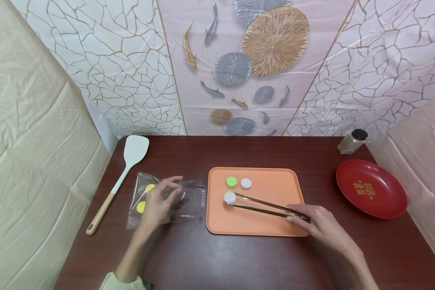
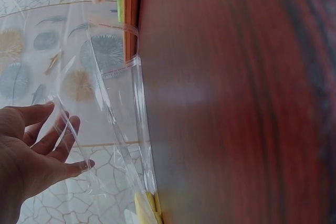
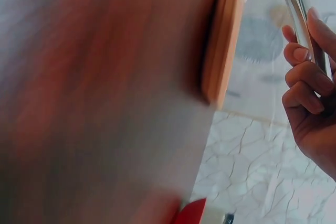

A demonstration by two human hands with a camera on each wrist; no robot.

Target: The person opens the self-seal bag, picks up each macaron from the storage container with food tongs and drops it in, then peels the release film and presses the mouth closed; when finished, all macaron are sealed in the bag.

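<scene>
My right hand (image 1: 317, 223) grips metal tongs (image 1: 264, 203); in the right wrist view its fingers curl round the tongs' handle (image 3: 310, 24). The tongs' tips are at a white macaron-like disc (image 1: 230, 197), with a green one partly hidden behind it. A green disc (image 1: 231, 182) and a white disc (image 1: 245, 183) lie farther back on the orange tray (image 1: 261, 229). My left hand (image 1: 159, 201) is over a clear plastic bag (image 1: 190, 205), fingers spread and touching the raised film (image 2: 105, 114) in the left wrist view. Yellow discs (image 1: 141, 207) lie inside the bag.
A white spatula (image 1: 135, 151) with a wooden handle lies left of the bag. On the right are a red plate (image 1: 371, 189) and a small jar with a black lid (image 1: 352, 141). Patterned cloth (image 1: 210, 108) hangs along the dark table's (image 1: 188, 257) back edge.
</scene>
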